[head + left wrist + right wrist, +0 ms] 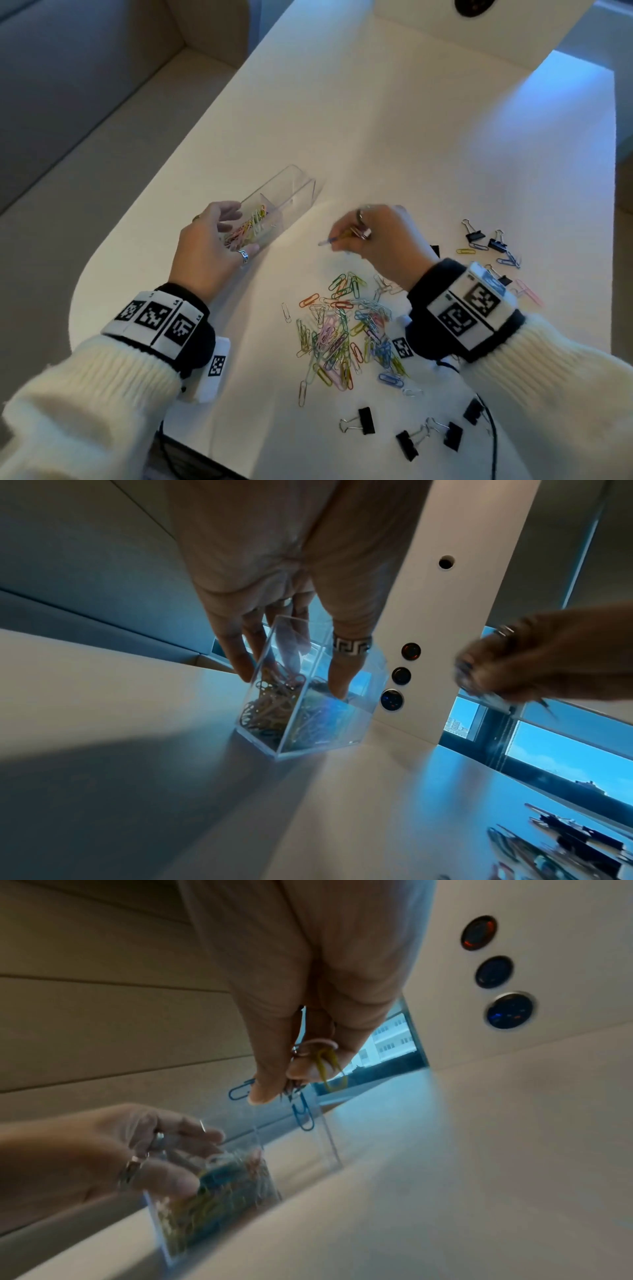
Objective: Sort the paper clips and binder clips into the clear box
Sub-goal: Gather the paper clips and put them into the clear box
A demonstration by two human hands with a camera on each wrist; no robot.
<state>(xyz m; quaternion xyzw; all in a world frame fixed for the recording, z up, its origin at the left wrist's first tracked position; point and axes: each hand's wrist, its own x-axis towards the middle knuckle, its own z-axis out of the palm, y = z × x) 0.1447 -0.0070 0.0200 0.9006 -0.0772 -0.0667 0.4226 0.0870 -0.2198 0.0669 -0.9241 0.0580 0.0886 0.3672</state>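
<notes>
A clear box with two compartments stands on the white table; its near compartment holds coloured paper clips, its far one looks empty. My left hand grips the box's near end, fingers on one side and thumb on the other. My right hand hovers above the table right of the box, pinching a few paper clips, blue and yellow among them. A heap of coloured paper clips lies below my right hand. Black binder clips lie near the front edge.
More binder clips and loose paper clips lie at the right. A black cable runs off the front right. The table's rounded left edge is close to the box. An upright white panel with round sockets stands at the back.
</notes>
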